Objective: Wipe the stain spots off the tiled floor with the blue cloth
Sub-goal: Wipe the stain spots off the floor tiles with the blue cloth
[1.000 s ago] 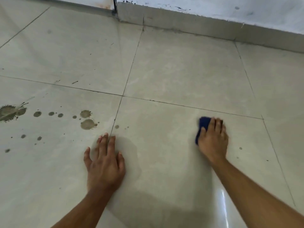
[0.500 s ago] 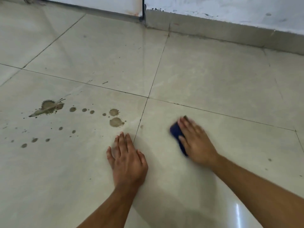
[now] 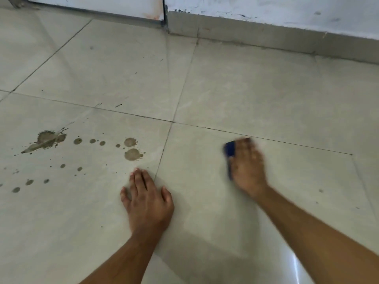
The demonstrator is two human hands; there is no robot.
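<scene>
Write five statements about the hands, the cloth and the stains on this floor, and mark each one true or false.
1. The right hand presses the blue cloth on the floor. True.
2. The left hand holds a second cloth. False: it lies flat and bare on the tile.
3. The brown stains lie left of the left hand's fingers. True.
4. The cloth is on top of the biggest splatter. False: the cloth is on the tile to the right, across a grout line.
5. The stains are all wiped away. False: many spots remain.
</scene>
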